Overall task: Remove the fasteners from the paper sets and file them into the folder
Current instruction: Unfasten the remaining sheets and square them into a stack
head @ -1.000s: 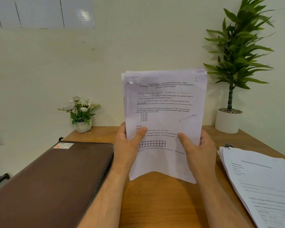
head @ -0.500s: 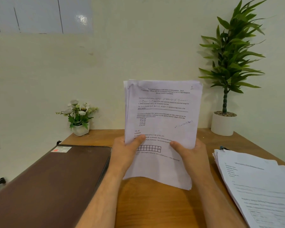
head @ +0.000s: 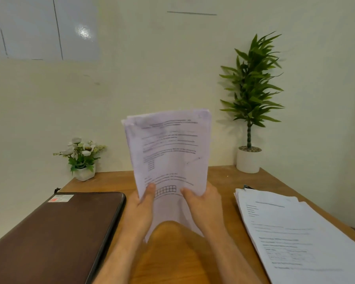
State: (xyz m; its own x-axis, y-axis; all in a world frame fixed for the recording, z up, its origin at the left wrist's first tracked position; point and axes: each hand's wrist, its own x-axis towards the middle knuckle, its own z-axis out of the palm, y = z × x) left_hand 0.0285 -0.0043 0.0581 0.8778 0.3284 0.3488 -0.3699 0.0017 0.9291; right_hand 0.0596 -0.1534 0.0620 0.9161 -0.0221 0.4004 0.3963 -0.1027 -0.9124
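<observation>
Both thumbs are pressing the front of the paper set [head: 168,156], the other fingers hidden behind, as the left hand [head: 140,210] and right hand [head: 203,203] are holding it upright above the tabletop [head: 219,181]. Squaring the edges before seeking a fastener would help; the closed folder [head: 55,228] is lying left.

Both hands [head: 140,210] hold paper set [head: 168,152], upright

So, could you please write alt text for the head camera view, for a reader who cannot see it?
Two hands, left hand and right hand, hold a printed paper set upright above a wooden desk. A closed brown folder lies left, a paper stack right.
</observation>
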